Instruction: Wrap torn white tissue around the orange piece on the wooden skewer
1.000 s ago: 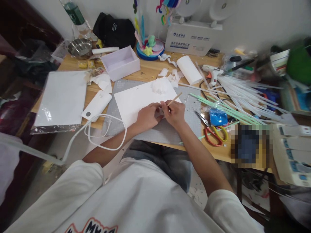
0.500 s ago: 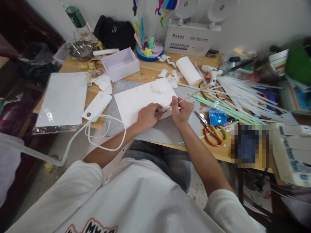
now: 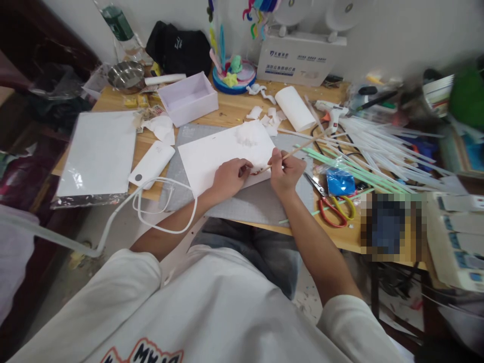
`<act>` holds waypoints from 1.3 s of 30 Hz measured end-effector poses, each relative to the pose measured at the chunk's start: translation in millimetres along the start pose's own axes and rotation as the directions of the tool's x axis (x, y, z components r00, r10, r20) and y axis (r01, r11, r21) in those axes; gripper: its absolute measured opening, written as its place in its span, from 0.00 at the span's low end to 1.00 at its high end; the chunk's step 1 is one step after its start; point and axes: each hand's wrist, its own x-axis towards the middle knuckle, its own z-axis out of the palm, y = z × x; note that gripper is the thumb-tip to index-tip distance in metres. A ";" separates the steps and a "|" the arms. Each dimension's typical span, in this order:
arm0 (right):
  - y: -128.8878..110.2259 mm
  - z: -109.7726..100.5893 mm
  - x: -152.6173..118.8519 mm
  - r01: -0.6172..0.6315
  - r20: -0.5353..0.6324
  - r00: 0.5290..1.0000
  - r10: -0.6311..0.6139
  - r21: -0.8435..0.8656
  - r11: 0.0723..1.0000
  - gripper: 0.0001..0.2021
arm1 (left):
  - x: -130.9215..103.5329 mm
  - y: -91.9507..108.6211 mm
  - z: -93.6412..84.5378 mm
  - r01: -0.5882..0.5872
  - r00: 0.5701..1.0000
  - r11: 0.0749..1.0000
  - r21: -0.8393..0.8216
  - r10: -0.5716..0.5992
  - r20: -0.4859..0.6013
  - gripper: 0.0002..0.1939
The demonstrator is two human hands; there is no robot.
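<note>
A white board [image 3: 206, 156] lies aslant on the grey cutting mat [image 3: 172, 194]. On it sits a fluffy white clump [image 3: 247, 135]. My right hand [image 3: 286, 172] pinches a thin wooden stick [image 3: 302, 145]; its lower end meets the board beside small reddish-brown bits [image 3: 258, 172]. My left hand [image 3: 231, 177] rests on the board just left of those bits, fingers bent, thumb and forefinger slightly apart, with nothing visible between them. The stick's lower tip is too small to make out.
Scissors [image 3: 333, 206] and green strips [image 3: 340, 169] lie right of the mat, below a glue gun [image 3: 333, 113] and many translucent sticks [image 3: 381, 146]. A lilac box [image 3: 192, 101] and paper roll [image 3: 295, 108] stand behind. A white power bank [image 3: 151, 164] trails a cable at left.
My left fingertips have drawn slightly back from the stick's tip and parted. My right hand has shifted a little rightward with the stick, and the reddish-brown bits show more.
</note>
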 end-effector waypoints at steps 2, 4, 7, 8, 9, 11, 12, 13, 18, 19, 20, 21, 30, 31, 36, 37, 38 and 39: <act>0.7 0.6 0.4 -0.012 0.037 0.999 0.011 0.016 1.000 0.32 | -0.3 -1.0 0.6 0.002 1.000 1.000 -0.013 -0.002 0.002 0.12; 1.4 1.9 -0.1 -0.014 0.083 0.997 0.011 0.027 1.000 0.31 | -0.5 -1.5 0.5 0.000 1.000 1.000 -0.023 0.000 -0.003 0.12; 2.6 4.0 -1.7 -0.021 0.122 0.992 0.017 0.027 0.999 0.30 | -0.6 -0.6 -1.7 -0.008 1.000 1.000 -0.029 0.008 0.000 0.12; 3.1 4.6 -2.1 -0.027 0.127 0.992 0.024 0.025 0.999 0.30 | -0.6 -0.1 -2.8 -0.010 1.000 1.000 -0.029 0.010 0.009 0.12; 3.7 5.1 -2.3 -0.036 0.130 0.991 0.032 0.026 0.999 0.30 | -0.5 0.5 -3.9 -0.013 1.000 1.000 -0.025 0.014 0.021 0.12; 4.8 5.9 -2.3 -0.062 0.147 0.988 0.056 0.039 0.997 0.29 | -0.1 1.5 -5.6 -0.025 0.999 1.000 -0.002 0.025 0.046 0.12; 5.3 6.3 -2.2 -0.078 0.161 0.985 0.069 0.048 0.996 0.29 | 0.1 2.0 -5.8 -0.031 0.998 0.999 0.014 0.030 0.053 0.11; 5.6 6.5 -1.9 -0.092 0.174 0.981 0.081 0.057 0.994 0.28 | 0.4 2.6 -5.6 -0.037 0.998 0.999 0.031 0.035 0.056 0.11; 5.0 3.9 -0.9 -0.087 0.146 0.986 0.078 0.057 0.995 0.28 | 2.8 8.1 -1.1 -0.027 0.999 0.989 0.144 0.022 0.031 0.12; 4.9 2.6 -0.7 -0.079 0.117 0.990 0.072 0.051 0.996 0.29 | 3.4 9.5 -0.6 -0.021 0.999 0.986 0.162 0.017 0.028 0.12; 4.9 1.4 -0.5 -0.074 0.087 0.994 0.070 0.049 0.996 0.29 | 4.1 10.6 -0.4 -0.017 1.000 0.985 0.171 0.013 0.027 0.11; 4.9 0.3 -0.3 -0.074 0.061 0.996 0.071 0.052 0.996 0.29 | 4.6 11.4 -0.5 -0.015 1.000 0.986 0.168 0.010 0.029 0.11; 1.5 2.4 -0.4 -0.062 0.143 0.988 0.056 0.037 0.997 0.30 | 15.0 0.0 -15.9 -0.061 0.995 0.998 0.000 0.061 0.080 0.09; 1.3 2.9 -0.6 -0.057 0.153 0.987 0.052 0.031 0.998 0.30 | 22.1 -1.2 -20.9 -0.068 0.996 0.998 0.002 0.068 0.060 0.09; 2.8 4.8 -1.4 -0.088 0.160 0.984 0.076 0.069 0.994 0.28 | 96.8 -0.9 -47.7 -0.139 0.980 0.974 0.178 0.162 -0.119 0.11; 3.3 5.1 -1.3 -0.093 0.159 0.984 0.081 0.074 0.993 0.29 | 116.5 -1.6 -50.6 -0.157 0.976 0.960 0.234 0.186 -0.109 0.11; 3.9 5.4 -1.3 -0.099 0.160 0.983 0.086 0.078 0.992 0.29 | 135.9 -3.4 -52.1 -0.163 0.976 0.954 0.251 0.193 -0.100 0.12; 4.2 5.6 -1.2 -0.106 0.163 0.982 0.092 0.081 0.991 0.29 | 154.1 -6.4 -52.1 -0.175 0.976 0.949 0.261 0.202 -0.084 0.13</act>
